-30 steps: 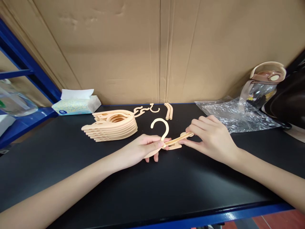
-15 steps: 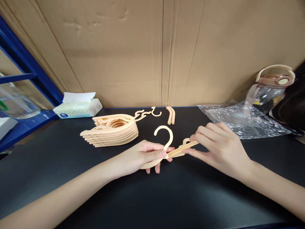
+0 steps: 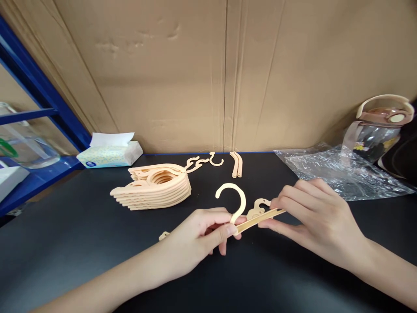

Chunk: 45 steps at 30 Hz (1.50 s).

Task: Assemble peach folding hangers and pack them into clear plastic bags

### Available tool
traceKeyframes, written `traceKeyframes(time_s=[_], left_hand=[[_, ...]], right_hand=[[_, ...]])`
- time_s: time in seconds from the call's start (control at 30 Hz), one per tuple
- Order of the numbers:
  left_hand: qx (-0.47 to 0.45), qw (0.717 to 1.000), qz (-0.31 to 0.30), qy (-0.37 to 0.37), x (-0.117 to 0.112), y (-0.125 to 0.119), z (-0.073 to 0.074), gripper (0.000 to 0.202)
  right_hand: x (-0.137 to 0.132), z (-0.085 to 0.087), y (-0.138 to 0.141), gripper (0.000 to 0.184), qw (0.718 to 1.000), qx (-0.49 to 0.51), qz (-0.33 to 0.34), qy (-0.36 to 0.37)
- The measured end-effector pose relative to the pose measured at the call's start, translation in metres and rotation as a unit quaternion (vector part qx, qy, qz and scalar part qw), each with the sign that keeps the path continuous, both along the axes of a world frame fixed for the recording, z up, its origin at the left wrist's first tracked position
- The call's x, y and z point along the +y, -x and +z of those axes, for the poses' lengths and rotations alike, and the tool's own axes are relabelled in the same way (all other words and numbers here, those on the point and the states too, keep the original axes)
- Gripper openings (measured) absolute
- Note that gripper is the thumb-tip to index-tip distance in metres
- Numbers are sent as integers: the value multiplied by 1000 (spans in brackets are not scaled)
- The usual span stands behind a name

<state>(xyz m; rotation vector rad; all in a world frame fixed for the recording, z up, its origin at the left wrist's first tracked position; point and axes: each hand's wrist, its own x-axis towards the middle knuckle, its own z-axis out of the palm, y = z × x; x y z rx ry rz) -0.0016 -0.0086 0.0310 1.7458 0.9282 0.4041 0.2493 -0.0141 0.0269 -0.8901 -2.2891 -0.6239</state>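
Note:
A cream plastic clothes hanger (image 3: 257,221) is between my two hands above the black table, its curved hook pointing up and opening to the left. My left hand (image 3: 205,237) pinches it at the base of the hook, thumb on the near side. The fingers of my right hand (image 3: 312,217) are closed on the far end of its right arm, whose hollow channel faces me. A notched cream piece shows behind that arm. One cream tip sticks out behind my left wrist; the rest of that side is hidden by the hand.
A stack of cream hanger parts (image 3: 156,187) lies at the left, with loose hooks (image 3: 216,160) and two curved strips (image 3: 236,164) behind. A tissue pack (image 3: 110,152), clear plastic bag (image 3: 339,169) and drinking bottle (image 3: 381,130) stand along the cardboard wall.
Both hands and the hanger sit slightly lower and farther right in view, and the whole scene has shifted down a little. The hanger's left arm has turned behind my left hand.

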Motion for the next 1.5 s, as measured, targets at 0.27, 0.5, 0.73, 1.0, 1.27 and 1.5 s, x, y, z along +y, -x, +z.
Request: traceKeyframes(time_s=[0.27,0.5,0.73,1.0,1.27,1.5], left_hand=[[9,998,16,-66,-5,-2,-3,34],[-3,998,21,-64,-5,-1,-11,39],[-4,995,27,-91,-5,-3,-9,36],[86,977,17,-196,-9,-3,-6,32],[211,903,30,-372,-5,2,-28,39],[242,912,33,-330,-6,-1,-18,39]], right_hand=[[0,-1,0,26,997,31,17,67],[1,-1,1,24,992,44,31,112],[1,-6,-2,35,984,64,35,161],[3,-4,0,37,981,73,17,179],[1,-1,1,34,963,122,4,242],[1,4,0,16,986,97,-2,133]])
